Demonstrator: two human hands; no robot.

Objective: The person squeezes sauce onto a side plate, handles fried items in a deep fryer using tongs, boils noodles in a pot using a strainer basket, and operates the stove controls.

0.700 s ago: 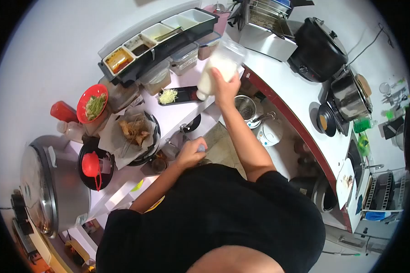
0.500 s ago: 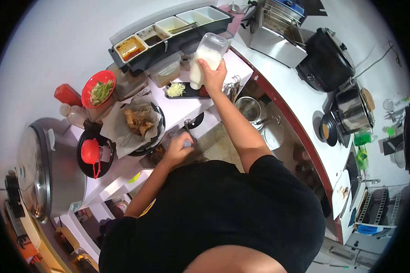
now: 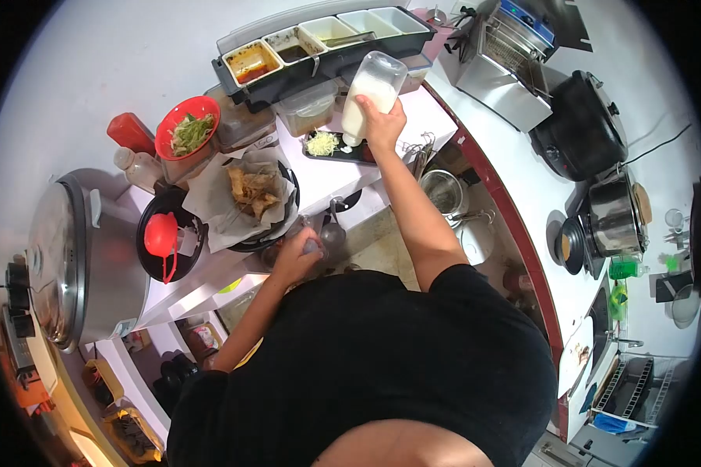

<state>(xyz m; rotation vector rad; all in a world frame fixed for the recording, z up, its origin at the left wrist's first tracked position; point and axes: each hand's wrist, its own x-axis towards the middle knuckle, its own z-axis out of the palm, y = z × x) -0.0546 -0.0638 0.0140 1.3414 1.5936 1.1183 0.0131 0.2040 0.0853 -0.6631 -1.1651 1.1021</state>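
Note:
My right hand [image 3: 384, 124] is wrapped round a clear squeeze bottle [image 3: 371, 87] partly filled with white sauce. The bottle is tipped nozzle-down over a narrow black plate [image 3: 332, 155]. Shredded pale cabbage [image 3: 322, 143] lies on the plate's left part, with a white dab between it and the nozzle. Lower down, my left hand [image 3: 296, 255] is closed round a small translucent cap-like piece [image 3: 311, 247], near the counter's front edge. Beside that hand, a black paper-lined bowl [image 3: 290, 204] holds fried pieces [image 3: 255, 191] that look like chicken.
Behind the plate stand a sauce-tub rack [image 3: 327, 53] and a lidded plastic container [image 3: 308, 107]. To the left are a red bowl [image 3: 212, 117] of shredded greens, a red ladle [image 3: 161, 233] in a black bowl, and a large cooker [image 3: 109, 257]. A fryer [image 3: 506, 74] stands right.
The view has shifted, so the counter things appear farther right. The bottle remains tipped over the plate, and a white dab now shows near its nozzle. My left hand stays closed, slightly lower.

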